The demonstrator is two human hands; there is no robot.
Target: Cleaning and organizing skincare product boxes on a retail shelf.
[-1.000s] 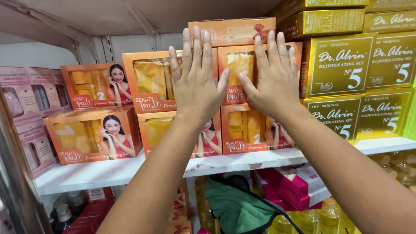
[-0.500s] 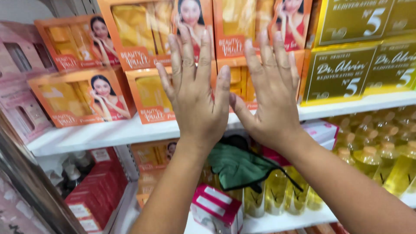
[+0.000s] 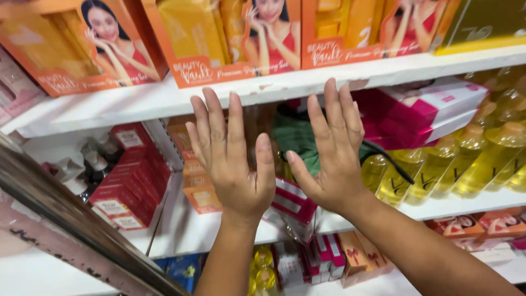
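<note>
My left hand (image 3: pixel 234 159) and my right hand (image 3: pixel 331 151) are both raised flat, backs toward me, fingers spread, thumbs nearly touching. They hold nothing. They hover in front of the middle shelf level, just below the white shelf edge (image 3: pixel 137 104). Behind the hands lie a green cloth item (image 3: pixel 298 142) and a pink-and-white box (image 3: pixel 293 200). Orange boxes with a woman's picture (image 3: pixel 219 38) stand on the upper shelf above my fingertips.
Yellow liquid bottles (image 3: pixel 444 164) fill the right of the middle shelf, with pink-and-white boxes (image 3: pixel 422 107) stacked above them. Red boxes (image 3: pixel 129 181) sit at the left, small orange boxes (image 3: pixel 197 186) beside them. A dark metal rail (image 3: pixel 71 225) crosses the lower left. More small boxes (image 3: pixel 339 255) sit on the shelf below.
The view has tilted down and both hands have dropped from the orange boxes on the upper shelf to the middle shelf level. They stay flat and spread throughout.
</note>
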